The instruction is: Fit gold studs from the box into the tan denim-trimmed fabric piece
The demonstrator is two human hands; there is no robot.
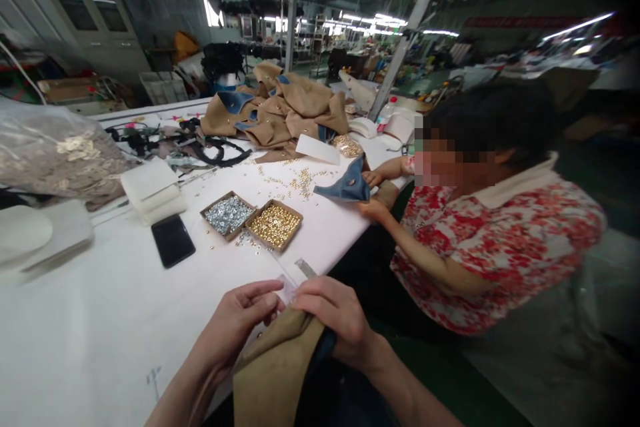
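My right hand (336, 312) is closed around the upper end of a tan fabric piece (273, 373), whose blue side shows along its right edge. The fabric hangs over the table's front edge toward my lap. My left hand (245, 313) is just left of the fabric's top, thumb and fingers drawn together; whatever sits between them is too small or hidden. A small gold stud (259, 334) shows by the cloth below those fingers. Beyond my hands are small silver metal rings (229, 215) in one shallow box and gold studs (275, 223) in another.
Across the corner, a co-worker (495, 233) holds a blue-and-tan fabric piece (347, 181). Loose gold studs (303, 181) lie scattered near a heap of tan pieces (280, 107). A black phone (173, 241), folded white sheets (153, 188) and a clear plastic bag (55, 150) are on the left.
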